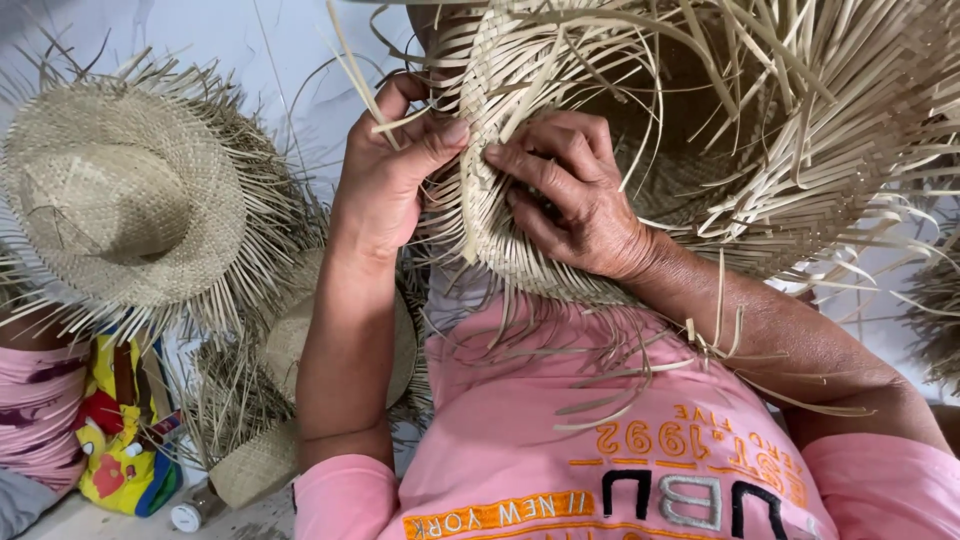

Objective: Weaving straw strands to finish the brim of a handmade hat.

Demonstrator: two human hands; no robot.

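Note:
I hold a half-woven straw hat [700, 150] up in front of my chest, its brim edge bristling with loose pale strands. My left hand [385, 175] pinches several strands at the brim's edge between thumb and fingers. Just to its right, my right hand [570, 195] presses its fingers on the woven rim and grips the brim from the front. The two thumbs almost touch. Loose strands hang down over my pink shirt [560, 430].
A woven straw hat with a fringed brim [120, 190] lies at the left, and another hat [295, 345] sits partly under my left forearm. A colourful printed bag [125, 445] and a small white-capped bottle [187, 515] are at lower left, beside another person's pink garment [35, 395].

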